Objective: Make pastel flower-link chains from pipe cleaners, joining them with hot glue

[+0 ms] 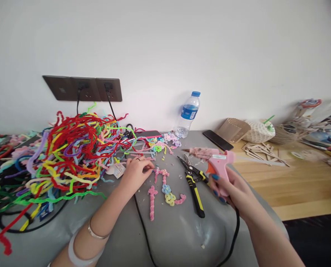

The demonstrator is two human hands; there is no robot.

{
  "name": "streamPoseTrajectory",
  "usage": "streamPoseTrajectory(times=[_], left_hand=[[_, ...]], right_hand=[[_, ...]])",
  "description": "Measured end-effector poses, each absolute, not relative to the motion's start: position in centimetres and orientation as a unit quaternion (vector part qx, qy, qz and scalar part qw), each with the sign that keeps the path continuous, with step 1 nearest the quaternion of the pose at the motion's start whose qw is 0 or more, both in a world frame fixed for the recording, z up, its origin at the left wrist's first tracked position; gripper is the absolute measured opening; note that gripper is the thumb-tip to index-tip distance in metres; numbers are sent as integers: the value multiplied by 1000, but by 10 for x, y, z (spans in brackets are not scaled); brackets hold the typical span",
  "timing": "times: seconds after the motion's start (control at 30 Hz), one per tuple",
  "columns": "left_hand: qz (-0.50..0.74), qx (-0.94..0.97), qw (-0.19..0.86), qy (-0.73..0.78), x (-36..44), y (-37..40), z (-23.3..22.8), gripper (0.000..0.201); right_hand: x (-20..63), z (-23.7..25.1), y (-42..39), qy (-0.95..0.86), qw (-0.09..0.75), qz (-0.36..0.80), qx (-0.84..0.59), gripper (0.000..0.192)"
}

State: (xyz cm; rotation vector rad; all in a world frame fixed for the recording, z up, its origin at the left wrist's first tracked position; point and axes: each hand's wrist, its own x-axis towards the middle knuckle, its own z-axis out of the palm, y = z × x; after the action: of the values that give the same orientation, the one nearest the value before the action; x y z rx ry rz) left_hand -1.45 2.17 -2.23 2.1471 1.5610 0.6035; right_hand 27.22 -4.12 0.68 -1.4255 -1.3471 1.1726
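Note:
My right hand [233, 187] is wrapped round the handle of a pink hot glue gun [209, 154], its nozzle pointing left above the table. My left hand [139, 171] is closed in a pinch at the left end of a twisted pink pipe-cleaner piece [162, 172]; the fingertips partly hide the grip. Below that piece hang a blue pipe-cleaner flower [166, 189] and a yellow one [170, 199], beside a curved pink bit [181, 199]. A separate pink twisted stick [152, 204] lies nearer me. Between my hands rest black-and-yellow pliers [194, 189], jaws pointing away.
A tangled heap of colourful pipe cleaners [76, 152] fills the left. A water bottle [188, 115] leans at the wall, with a phone [218, 140] to its right. Wooden sticks [261, 152] lie on the wooden table [268, 185]. A black cord [143, 222] crosses the grey surface.

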Motion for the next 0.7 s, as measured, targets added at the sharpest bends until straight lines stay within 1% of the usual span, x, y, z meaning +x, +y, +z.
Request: streamPoseTrajectory(times=[0.1,0.17,0.4,0.5,0.7], left_hand=[[215,774,209,558,-14,21,-22,15],[212,776,212,555,-13,21,-22,15],[204,777,219,554,-13,20,-21,18],[203,775,219,557,-13,20,-21,17],[197,778,218,556,-12,20,-19,16]], right_hand=[[259,-6,-53,-588,352,501,-529,43],[252,-13,-58,-620,314,504,-513,47],[240,-15,-61,-665,267,449,-535,55],[237,-12,-61,-664,242,432,-561,53],[231,-9,-59,-695,215,390,-565,42]])
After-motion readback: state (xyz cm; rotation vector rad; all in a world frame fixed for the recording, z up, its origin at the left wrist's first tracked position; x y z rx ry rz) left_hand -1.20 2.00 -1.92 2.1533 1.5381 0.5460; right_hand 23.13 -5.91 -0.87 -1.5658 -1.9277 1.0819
